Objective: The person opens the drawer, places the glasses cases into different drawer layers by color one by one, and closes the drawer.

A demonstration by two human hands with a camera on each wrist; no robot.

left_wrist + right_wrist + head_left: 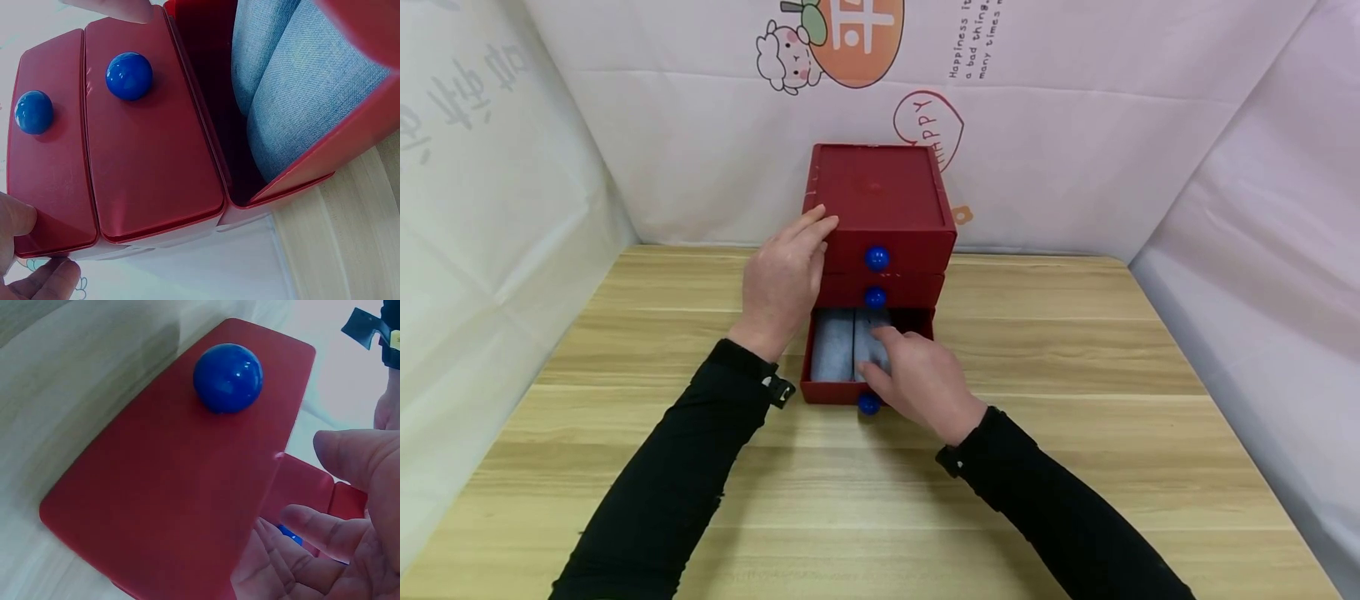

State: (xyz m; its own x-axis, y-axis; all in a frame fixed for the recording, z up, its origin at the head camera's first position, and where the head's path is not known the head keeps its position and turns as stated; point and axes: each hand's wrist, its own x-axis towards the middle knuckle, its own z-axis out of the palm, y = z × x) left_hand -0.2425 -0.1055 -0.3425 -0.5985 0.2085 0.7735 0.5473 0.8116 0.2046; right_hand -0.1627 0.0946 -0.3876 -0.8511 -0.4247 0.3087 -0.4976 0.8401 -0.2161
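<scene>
A red three-drawer box [876,187] stands on the table with its bottom drawer [827,393] pulled out. Two rolls of light-blue denim cloth, a left one [833,350] and a right one [863,329], lie side by side in that drawer. My left hand [782,275] rests against the box's upper left corner, fingers extended. Over the right part of the open drawer is my right hand [925,379], thumb and fingers apart. The right wrist view shows nothing between them; part of that hand is hidden behind the drawer front.
Blue round knobs mark the top drawer [877,258], the middle drawer [876,297] and the bottom drawer front. Beneath everything is a wood-grain table [1075,400]. White printed cloth [700,125] hangs behind the box and along both sides.
</scene>
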